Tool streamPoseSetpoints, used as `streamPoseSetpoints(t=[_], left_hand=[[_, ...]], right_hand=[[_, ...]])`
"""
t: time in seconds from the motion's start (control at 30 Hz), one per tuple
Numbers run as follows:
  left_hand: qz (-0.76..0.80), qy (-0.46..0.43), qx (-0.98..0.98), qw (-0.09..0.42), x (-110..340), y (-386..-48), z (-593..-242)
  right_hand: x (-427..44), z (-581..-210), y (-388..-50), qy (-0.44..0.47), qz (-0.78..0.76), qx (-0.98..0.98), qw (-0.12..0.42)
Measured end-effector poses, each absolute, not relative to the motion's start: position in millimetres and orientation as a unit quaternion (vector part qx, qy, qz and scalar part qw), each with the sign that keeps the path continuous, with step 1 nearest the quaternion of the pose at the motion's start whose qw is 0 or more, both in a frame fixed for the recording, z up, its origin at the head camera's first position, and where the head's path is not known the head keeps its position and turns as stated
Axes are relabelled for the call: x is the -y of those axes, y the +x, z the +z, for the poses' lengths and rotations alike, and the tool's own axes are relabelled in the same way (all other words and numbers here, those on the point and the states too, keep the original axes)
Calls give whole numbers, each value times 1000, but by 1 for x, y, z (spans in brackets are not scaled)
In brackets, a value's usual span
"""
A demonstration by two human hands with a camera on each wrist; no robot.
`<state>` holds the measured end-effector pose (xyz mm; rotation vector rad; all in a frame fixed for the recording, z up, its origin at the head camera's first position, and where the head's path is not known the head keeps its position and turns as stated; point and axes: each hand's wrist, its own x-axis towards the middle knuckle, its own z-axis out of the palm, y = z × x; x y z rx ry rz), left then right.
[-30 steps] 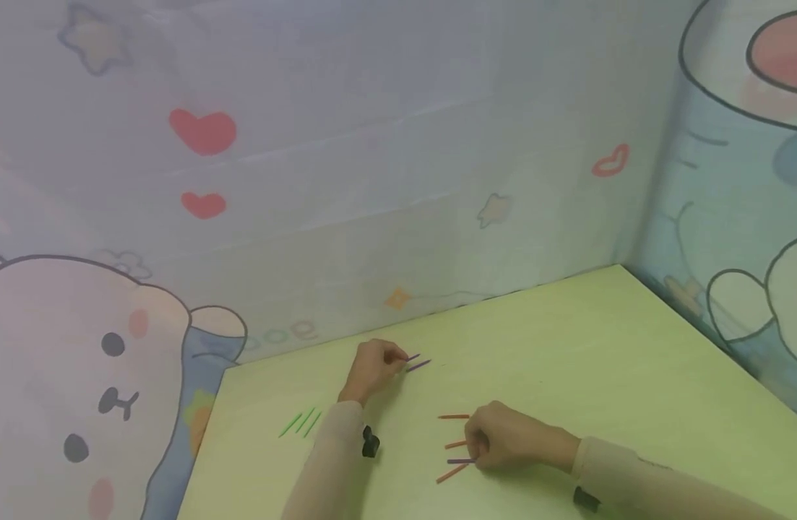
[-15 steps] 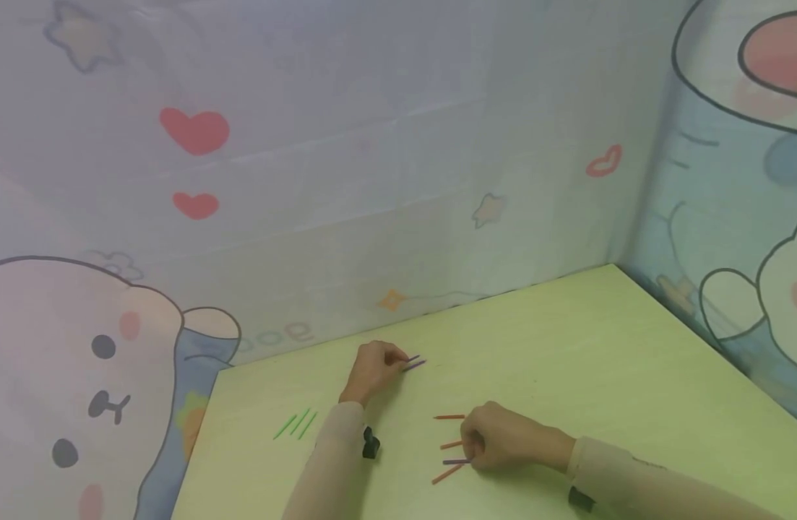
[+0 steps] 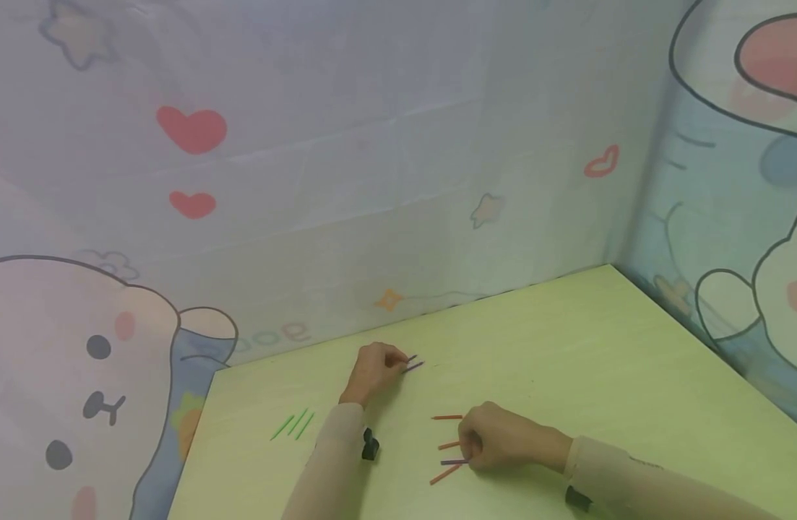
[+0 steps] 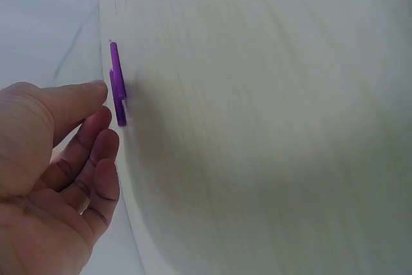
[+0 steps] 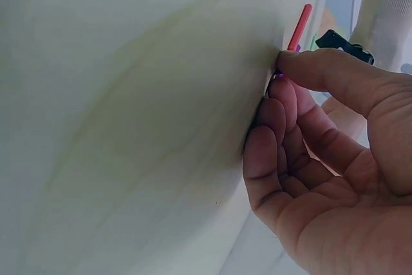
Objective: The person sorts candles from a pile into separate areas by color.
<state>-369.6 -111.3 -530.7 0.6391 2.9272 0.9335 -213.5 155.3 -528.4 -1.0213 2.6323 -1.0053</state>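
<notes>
My left hand [image 3: 375, 370] is at the far side of the table, thumb and forefinger pinching one of two thin purple sticks [image 4: 116, 66]. The other purple stick [image 3: 415, 367] lies close beside it on the tabletop. Nearer the front, my right hand [image 3: 496, 437] pinches another purple stick [image 3: 451, 462] by its right end. Around those fingers lie an upper orange stick [image 3: 445, 417], a middle orange stick [image 3: 447, 445] and a lower orange stick [image 3: 444, 474], their right ends partly hidden by the hand. In the right wrist view, a red-orange stick [image 5: 300, 27] pokes out beyond the thumb.
Three green sticks [image 3: 292, 425] lie slanted on the pale yellow-green table [image 3: 567, 347], left of my left forearm. A cartoon-printed sheet [image 3: 339, 180] rises behind the table's far edge, and another printed wall [image 3: 723, 217] stands along the right side.
The head view has turned slightly, so the scene drifts left. My left hand has edged a little to the right along the purple sticks; my right hand keeps its place.
</notes>
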Motion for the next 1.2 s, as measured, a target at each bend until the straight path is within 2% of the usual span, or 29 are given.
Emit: streamPoseSetpoints(t=[0.9,1.1,1.2], left_hand=[[294,228,-928,-32,112,-365,-526],[300,209,-930,-47,110,-368,-522],[311,186,-931,-38,107,-373,-521]], right_hand=[[-156,-527,-212,-353,-333,-872,70],[-155,-525,-211,-340,-343,-872,75],[-156,-526,-211,-337,-346,-873,74]])
